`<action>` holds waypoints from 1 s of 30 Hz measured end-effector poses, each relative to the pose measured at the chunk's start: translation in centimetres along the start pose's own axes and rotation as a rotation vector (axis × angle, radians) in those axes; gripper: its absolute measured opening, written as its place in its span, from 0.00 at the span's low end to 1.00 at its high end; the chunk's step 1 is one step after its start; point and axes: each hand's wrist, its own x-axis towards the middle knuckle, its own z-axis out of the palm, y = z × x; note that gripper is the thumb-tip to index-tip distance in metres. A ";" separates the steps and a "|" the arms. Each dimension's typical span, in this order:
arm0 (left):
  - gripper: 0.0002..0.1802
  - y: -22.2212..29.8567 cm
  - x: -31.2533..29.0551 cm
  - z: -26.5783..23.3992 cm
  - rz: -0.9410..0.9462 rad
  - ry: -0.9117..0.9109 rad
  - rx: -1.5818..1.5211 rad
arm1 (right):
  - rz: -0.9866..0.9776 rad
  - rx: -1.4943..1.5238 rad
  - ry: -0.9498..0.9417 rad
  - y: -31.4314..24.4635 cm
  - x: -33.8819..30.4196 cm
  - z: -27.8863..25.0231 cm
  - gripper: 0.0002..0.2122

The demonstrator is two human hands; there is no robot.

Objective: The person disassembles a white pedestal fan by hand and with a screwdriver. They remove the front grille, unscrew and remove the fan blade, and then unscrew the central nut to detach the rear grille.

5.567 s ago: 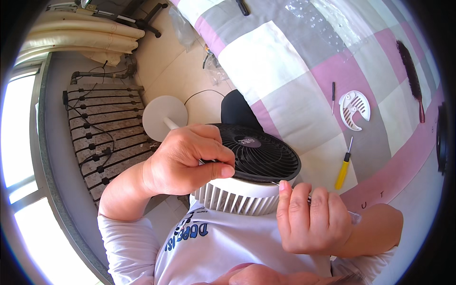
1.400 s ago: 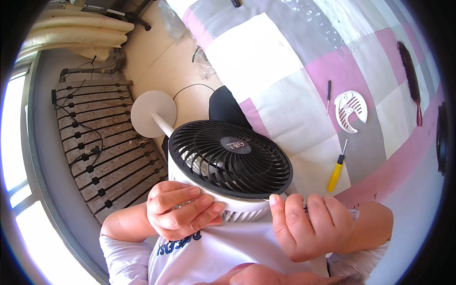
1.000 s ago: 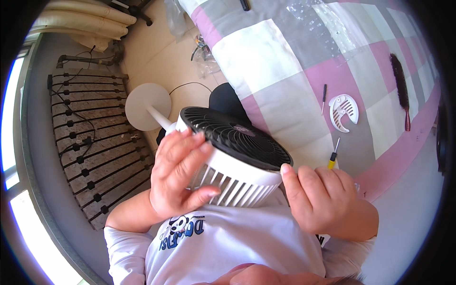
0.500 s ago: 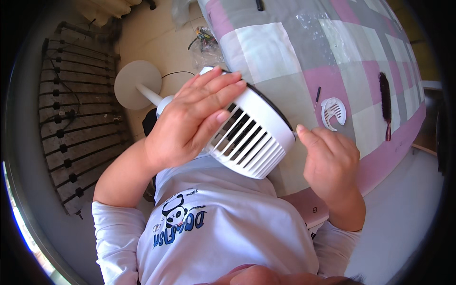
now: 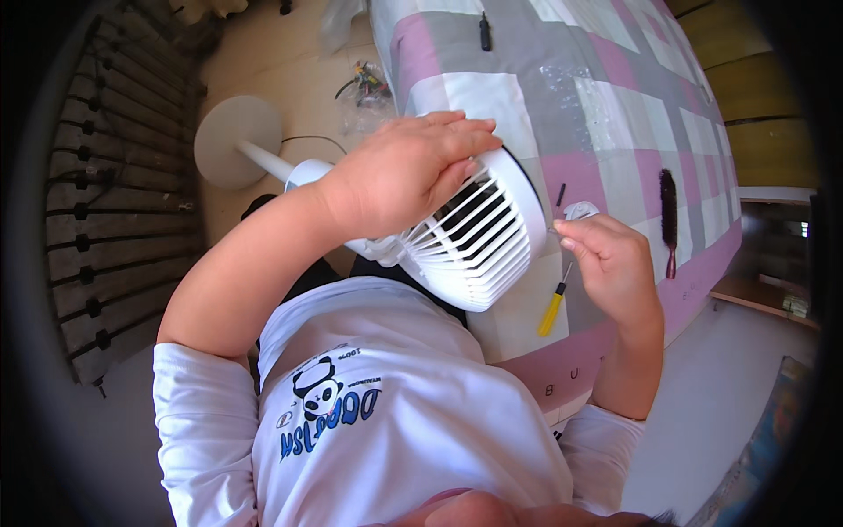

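A white fan (image 5: 514, 255) with a ribbed grille lies tilted in front of me, its pole running left to a round base (image 5: 219, 162). My left hand (image 5: 395, 180) is laid over the housing, thumb and fingers bent around its upper side, holding it. At the right rim, my right hand (image 5: 606, 255) pinches with thumb and forefinger. A thin metallic bit shows at those fingertips, too small to name. Just below, a yellow-handled screwdriver (image 5: 551, 312) rests on the bed. Partly behind my right hand lies a white slotted piece (image 5: 580, 210).
A bed with a checked cover (image 5: 483, 97) fills the right side. On it are a dark-bristled brush (image 5: 669, 215), a black-handled tool (image 5: 485, 32), a small black rod (image 5: 560, 194) and clear plastic (image 5: 580, 97). Left stands a slatted rack (image 5: 114, 228); a bag of coloured pieces (image 5: 364, 83) lies on the floor.
The fan head has turned, showing more of its ribbed back. My left hand has shifted right along with it. The yellow screwdriver has come into sight; my right hand stays at the rim.
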 end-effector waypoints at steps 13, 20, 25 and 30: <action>0.25 1.8 -2.7 -0.4 -0.039 -0.020 0.031 | 0.396 0.495 0.319 -0.6 -4.4 -3.8 0.14; 0.34 1.8 -2.6 -2.5 -0.051 -0.137 -0.004 | 0.146 0.566 0.427 -1.7 -3.1 6.7 0.19; 0.38 0.5 -2.0 -1.8 0.041 -0.191 -0.157 | 0.166 0.613 0.422 -2.5 -3.3 8.7 0.17; 0.34 0.2 -1.5 -1.3 0.164 -0.118 -0.159 | 0.115 0.548 0.474 -2.8 -3.2 8.8 0.16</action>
